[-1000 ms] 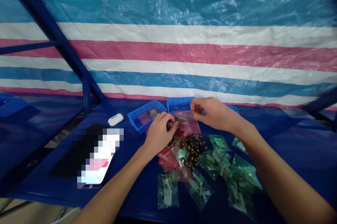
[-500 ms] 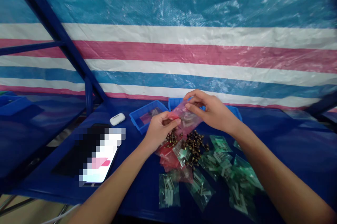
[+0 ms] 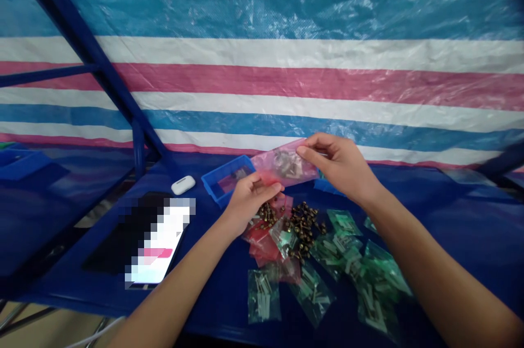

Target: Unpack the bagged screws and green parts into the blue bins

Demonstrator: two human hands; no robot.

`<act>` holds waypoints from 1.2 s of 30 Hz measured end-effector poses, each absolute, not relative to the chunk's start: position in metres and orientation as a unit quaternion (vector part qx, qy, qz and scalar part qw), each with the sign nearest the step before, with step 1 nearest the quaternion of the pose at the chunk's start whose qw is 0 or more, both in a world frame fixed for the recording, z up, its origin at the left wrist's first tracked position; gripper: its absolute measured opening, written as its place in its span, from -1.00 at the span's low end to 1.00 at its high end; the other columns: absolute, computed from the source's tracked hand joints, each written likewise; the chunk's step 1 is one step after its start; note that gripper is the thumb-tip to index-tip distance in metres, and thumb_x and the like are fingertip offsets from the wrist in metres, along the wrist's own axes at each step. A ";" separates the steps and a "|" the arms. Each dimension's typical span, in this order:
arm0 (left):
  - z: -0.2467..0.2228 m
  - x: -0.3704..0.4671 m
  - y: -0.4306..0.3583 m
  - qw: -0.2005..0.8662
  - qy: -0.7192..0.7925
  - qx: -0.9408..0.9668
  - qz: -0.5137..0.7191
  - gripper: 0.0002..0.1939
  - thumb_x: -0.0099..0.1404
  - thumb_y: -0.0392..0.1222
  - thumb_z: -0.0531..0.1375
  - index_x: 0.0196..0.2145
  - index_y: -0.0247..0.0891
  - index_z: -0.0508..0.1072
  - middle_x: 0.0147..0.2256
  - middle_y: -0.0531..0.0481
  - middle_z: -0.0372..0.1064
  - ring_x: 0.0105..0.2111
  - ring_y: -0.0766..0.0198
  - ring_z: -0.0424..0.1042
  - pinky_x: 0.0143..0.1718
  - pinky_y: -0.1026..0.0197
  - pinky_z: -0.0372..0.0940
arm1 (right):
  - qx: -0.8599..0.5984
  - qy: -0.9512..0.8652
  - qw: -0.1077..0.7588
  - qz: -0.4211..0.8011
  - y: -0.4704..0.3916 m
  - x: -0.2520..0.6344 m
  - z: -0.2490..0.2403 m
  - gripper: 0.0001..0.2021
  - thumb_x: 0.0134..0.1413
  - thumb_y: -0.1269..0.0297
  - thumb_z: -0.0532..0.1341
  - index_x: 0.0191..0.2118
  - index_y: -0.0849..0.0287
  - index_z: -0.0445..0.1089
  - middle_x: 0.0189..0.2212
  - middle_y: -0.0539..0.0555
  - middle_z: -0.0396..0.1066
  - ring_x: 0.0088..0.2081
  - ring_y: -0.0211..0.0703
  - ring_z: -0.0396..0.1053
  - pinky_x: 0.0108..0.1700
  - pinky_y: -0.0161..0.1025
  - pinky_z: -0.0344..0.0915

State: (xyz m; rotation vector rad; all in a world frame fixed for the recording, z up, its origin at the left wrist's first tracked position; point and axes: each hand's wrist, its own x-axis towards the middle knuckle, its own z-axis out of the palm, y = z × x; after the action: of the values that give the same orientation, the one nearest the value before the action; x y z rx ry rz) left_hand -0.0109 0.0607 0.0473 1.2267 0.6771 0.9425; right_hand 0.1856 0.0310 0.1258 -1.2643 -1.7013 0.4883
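Note:
A pink plastic bag [image 3: 286, 163] with small metal pieces inside is stretched between both hands above the table. My left hand [image 3: 249, 198] pinches its lower left edge between thumb and fingers. At the bag's upper right, my right hand [image 3: 338, 165] grips it with thumb and fingertips. Below lies a pile of dark brass-coloured screws [image 3: 303, 228], with red-pink bags [image 3: 266, 244] beside it. Green-tinted clear bags [image 3: 376, 277] holding pale pieces spread to the right, and a clear bag [image 3: 264, 296] with similar pieces lies nearer the front.
A blue tray [image 3: 213, 187] stands behind my left hand; another blue tray [image 3: 327, 185] is partly hidden by my right hand. To the left are a white case [image 3: 183, 185] and a lit phone [image 3: 159, 244]. A striped tarp [image 3: 286, 86] hangs behind the blue table [image 3: 450, 217].
My right hand has moved right and slightly up, and the pink bag has swung up with it, now stretched nearly flat. My left hand has hardly moved.

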 end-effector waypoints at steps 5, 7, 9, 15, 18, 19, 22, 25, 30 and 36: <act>0.050 -0.013 0.060 0.647 0.273 0.578 0.417 -0.69 0.15 -0.09 0.35 -0.20 -0.26 0.43 -0.35 -0.02 0.45 -0.53 0.39 0.34 -0.46 0.29 0.25 | -0.528 -0.683 0.496 0.096 0.027 0.180 0.127 -0.78 0.22 0.16 0.16 -0.31 0.17 0.46 -0.40 0.03 0.44 -0.40 -0.23 0.31 -0.36 -0.27 0.20; 0.049 -0.014 0.062 0.641 0.270 0.585 0.418 -0.67 0.21 -0.04 0.29 -0.11 -0.21 0.43 -0.33 -0.01 0.44 -0.53 0.38 0.34 -0.46 0.28 0.25 | -0.530 -0.704 0.471 0.043 0.027 0.182 0.127 -0.79 0.24 0.20 0.14 -0.31 0.16 0.47 -0.40 0.04 0.44 -0.38 -0.20 0.32 -0.32 -0.24 0.19; 0.048 -0.014 0.062 0.627 0.283 0.590 0.423 -0.67 0.25 -0.01 0.26 -0.07 -0.17 0.44 -0.32 0.01 0.43 -0.52 0.37 0.34 -0.45 0.27 0.25 | -0.517 -0.742 0.426 0.019 0.027 0.183 0.127 -0.78 0.26 0.23 0.12 -0.34 0.15 0.46 -0.40 0.05 0.43 -0.33 -0.17 0.32 -0.23 -0.21 0.20; 0.045 -0.011 0.060 0.539 0.309 0.653 0.433 -0.76 0.23 -0.04 0.27 -0.21 -0.22 0.55 -0.35 0.00 0.46 -0.41 0.30 0.37 -0.39 0.27 0.23 | -0.477 -0.802 0.359 0.020 0.026 0.174 0.122 -0.78 0.26 0.23 0.12 -0.30 0.14 0.49 -0.38 0.09 0.40 -0.27 -0.12 0.30 -0.17 -0.18 0.20; 0.044 -0.012 0.060 0.546 0.307 0.657 0.420 -0.77 0.25 -0.03 0.25 -0.26 -0.22 0.56 -0.44 0.04 0.41 -0.49 0.35 0.30 -0.46 0.30 0.18 | -0.473 -0.801 0.364 0.050 0.027 0.173 0.122 -0.79 0.25 0.22 0.14 -0.27 0.13 0.51 -0.37 0.07 0.42 -0.28 -0.15 0.32 -0.21 -0.22 0.21; 0.044 -0.012 0.060 0.554 0.309 0.649 0.420 -0.77 0.26 -0.02 0.24 -0.26 -0.22 0.56 -0.47 0.06 0.38 -0.53 0.37 0.27 -0.50 0.31 0.15 | -0.478 -0.796 0.366 0.063 0.028 0.175 0.123 -0.80 0.24 0.20 0.15 -0.26 0.12 0.51 -0.35 0.06 0.44 -0.28 -0.16 0.33 -0.23 -0.23 0.21; 0.042 -0.014 0.063 0.575 0.318 0.610 0.443 -0.76 0.27 -0.01 0.23 -0.26 -0.23 0.54 -0.51 0.08 0.30 -0.58 0.41 0.20 -0.55 0.32 0.12 | -0.506 -0.786 0.335 0.116 0.028 0.184 0.127 -0.80 0.19 0.14 0.19 -0.26 0.14 0.49 -0.35 0.03 0.47 -0.35 -0.21 0.34 -0.33 -0.27 0.19; 0.041 -0.015 0.066 0.588 0.323 0.580 0.463 -0.76 0.25 0.00 0.25 -0.28 -0.23 0.52 -0.49 0.08 0.30 -0.58 0.41 0.21 -0.54 0.31 0.16 | -0.526 -0.777 0.308 0.159 0.026 0.191 0.132 -0.78 0.17 0.13 0.20 -0.36 0.16 0.46 -0.44 0.00 0.44 -0.42 -0.24 0.30 -0.38 -0.28 0.15; 0.042 -0.013 0.067 0.629 0.312 0.530 0.476 -0.64 0.25 0.13 0.22 -0.27 -0.25 0.49 -0.39 -0.01 0.43 -0.46 0.30 0.38 -0.46 0.26 0.26 | -0.499 -0.747 0.368 0.240 0.022 0.189 0.137 -0.69 0.23 0.05 0.12 -0.43 0.14 0.38 -0.50 -0.02 0.36 -0.44 -0.24 0.27 -0.39 -0.27 0.17; 0.048 -0.014 0.068 0.687 0.275 0.493 0.458 -0.41 0.29 0.32 0.02 -0.17 -0.26 0.51 -0.29 -0.13 0.51 -0.29 0.14 0.48 -0.32 0.17 0.33 | -0.543 -0.775 0.313 0.079 0.022 0.185 0.133 -0.68 0.21 0.12 0.15 -0.52 0.16 0.28 -0.57 -0.02 0.30 -0.51 -0.26 0.18 -0.41 -0.26 0.08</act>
State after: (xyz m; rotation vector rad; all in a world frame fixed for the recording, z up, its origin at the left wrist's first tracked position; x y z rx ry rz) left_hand -0.0139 0.0680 0.0479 1.1039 0.6154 1.0252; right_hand 0.1850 0.0223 0.1335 -1.4322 -2.0452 0.2081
